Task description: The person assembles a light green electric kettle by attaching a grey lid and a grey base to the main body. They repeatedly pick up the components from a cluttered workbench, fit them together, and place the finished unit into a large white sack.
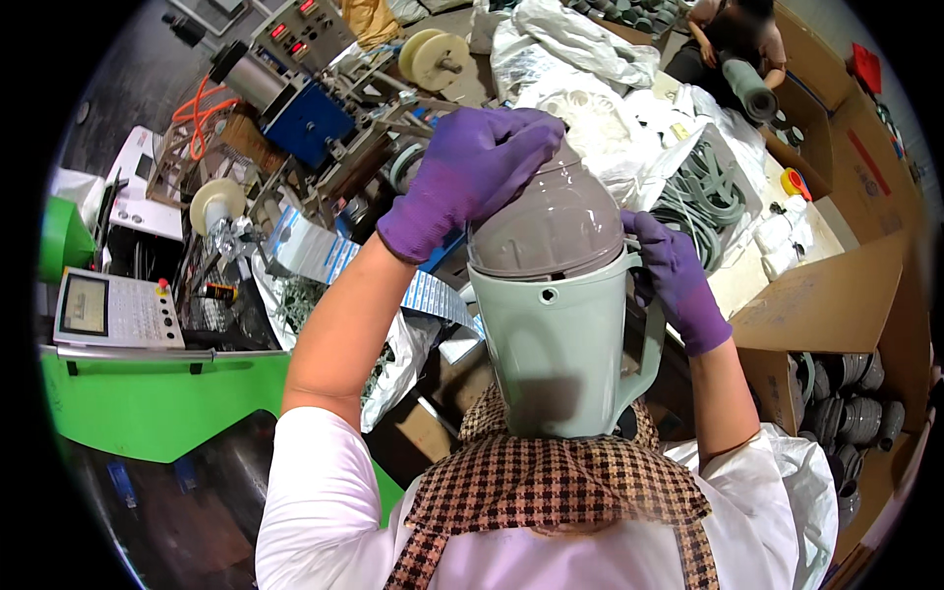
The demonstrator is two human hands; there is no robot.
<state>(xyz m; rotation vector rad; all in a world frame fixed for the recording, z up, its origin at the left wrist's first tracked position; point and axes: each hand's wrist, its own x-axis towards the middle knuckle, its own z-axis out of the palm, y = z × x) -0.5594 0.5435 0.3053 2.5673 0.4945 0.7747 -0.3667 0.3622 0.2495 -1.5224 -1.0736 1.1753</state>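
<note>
A pale green jug [553, 344] with a side handle stands upright against my checked apron. A glossy grey-brown, ribbed dome-shaped part [551, 221] sits on its rim, narrowing upward; I cannot tell what it is. My left hand [482, 162], in a purple glove, is closed over the narrow top of the dome. At the right of the rim, my right hand [674, 275], gloved likewise, has its fingers curled round the top of the jug's handle [644, 364]. Its fingertips are partly hidden. A small round hole shows in the jug's wall below the rim.
At the left stand a machine with a blue block [310, 123] and a control panel [118, 310] on a green cabinet. A printed label strip [324, 251] hangs near my left arm. Grey-green strips [703, 192] and cardboard boxes [826, 295] lie right. Another person [733, 44] sits far right.
</note>
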